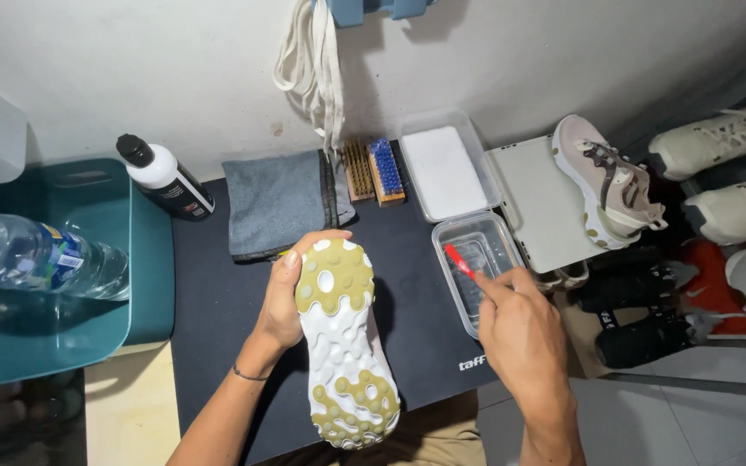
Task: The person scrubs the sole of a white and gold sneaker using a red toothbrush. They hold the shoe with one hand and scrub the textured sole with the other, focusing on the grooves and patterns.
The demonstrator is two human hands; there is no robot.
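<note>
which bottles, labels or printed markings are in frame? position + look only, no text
Cleaner bottle: lying tilted at the mat's far left corner; white body, black cap, dark label.
Water bottle: on its side over the teal bin, left; clear plastic, blue cap, blue and white label band.
Mat marking: small white lettering on the black mat, beside the right hand, which holds a red-tipped brush.
No signs or screens.

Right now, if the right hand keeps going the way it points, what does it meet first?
The right hand points up-left with a red-handled tool whose tip is already over the clear plastic water tray; probably the tray's water or floor comes first, though depth is unclear.
</note>
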